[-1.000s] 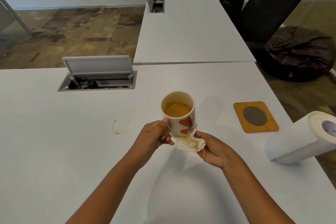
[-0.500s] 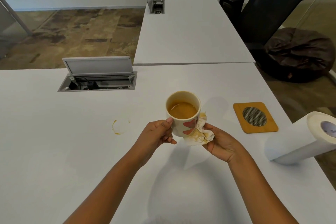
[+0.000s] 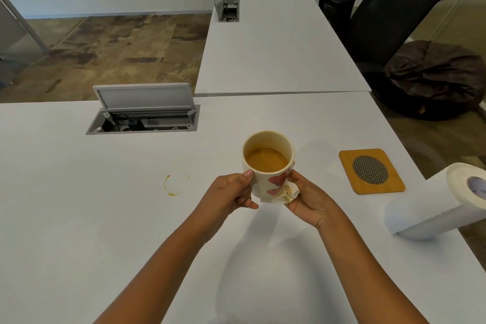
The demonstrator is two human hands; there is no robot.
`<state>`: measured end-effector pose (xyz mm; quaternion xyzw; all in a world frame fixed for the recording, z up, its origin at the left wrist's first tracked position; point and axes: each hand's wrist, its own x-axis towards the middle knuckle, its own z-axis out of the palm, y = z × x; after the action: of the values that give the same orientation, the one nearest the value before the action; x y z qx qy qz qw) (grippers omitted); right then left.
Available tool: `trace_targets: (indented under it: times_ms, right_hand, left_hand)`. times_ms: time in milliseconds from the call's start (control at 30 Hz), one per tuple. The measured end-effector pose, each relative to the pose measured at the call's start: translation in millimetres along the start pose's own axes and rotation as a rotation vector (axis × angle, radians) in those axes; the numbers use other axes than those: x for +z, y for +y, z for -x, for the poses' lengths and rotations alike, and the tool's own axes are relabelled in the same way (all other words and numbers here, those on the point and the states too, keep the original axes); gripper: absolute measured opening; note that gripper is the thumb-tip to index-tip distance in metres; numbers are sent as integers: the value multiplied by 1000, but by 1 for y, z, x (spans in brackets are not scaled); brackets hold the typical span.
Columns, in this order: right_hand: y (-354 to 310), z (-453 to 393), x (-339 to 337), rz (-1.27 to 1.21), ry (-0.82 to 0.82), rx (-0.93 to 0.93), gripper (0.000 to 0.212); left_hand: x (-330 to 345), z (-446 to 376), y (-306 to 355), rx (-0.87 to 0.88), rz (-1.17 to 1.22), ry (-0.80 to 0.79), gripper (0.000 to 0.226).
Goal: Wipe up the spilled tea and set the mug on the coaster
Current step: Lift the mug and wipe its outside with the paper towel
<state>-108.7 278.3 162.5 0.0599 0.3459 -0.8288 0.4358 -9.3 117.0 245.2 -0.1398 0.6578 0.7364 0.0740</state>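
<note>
Mug [image 3: 268, 163] held up at frame centre, clear of the white bench [image 3: 79, 218], upright, roughly half full of tea [image 3: 266, 161]; cream body, red heart prints on the near side. Left hand [image 3: 231, 193] curled round the mug's left side, thumb tip up near the rim. Right hand [image 3: 306, 198] pinching a crumpled, tea-stained paper towel [image 3: 282, 194] and pressing it against the mug's lower right wall and base; fingers curled round the wad. Not on the coaster [image 3: 371, 171] yet: wooden square with a dark mesh disc, flat on the bench right of centre, apart from the mug. Tea ring [image 3: 175, 184] on the bench left of centre, a thin amber arc with a small blob at its lower end, unwiped. Paper towel roll [image 3: 441, 205] lying on its side at the right edge of the frame, just right of and below the coaster. Cable hatch [image 3: 143, 113] with lid propped open in the upper left part of the bench. Second white bench [image 3: 276, 39] butted on at upper centre, its own hatch [image 3: 228, 9] open. Two black office chairs [image 3: 381, 16] upper right, dark beanbag [image 3: 436, 79] on the floor beside them.
</note>
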Motion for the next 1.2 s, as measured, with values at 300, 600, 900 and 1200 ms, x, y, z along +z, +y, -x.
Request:
trace_targets:
  times_ms: [300,600,900,1200]
  right_hand:
    - [11,-10,3,76,-8,-35,34]
    - [38,-4,19,-179,-186,121,58]
    - [25,19,-2,-113,-139,175,53]
    - [-1,24,-40,-191,150,-43,17]
  left_hand:
    - [2,4,-4,1,16,-94,50]
    - [4,3,-4,66,-19,-85,44]
    - [-5,-2,-10,90,58,-20,36]
    - [-23,-3,-11,111,115,65,38]
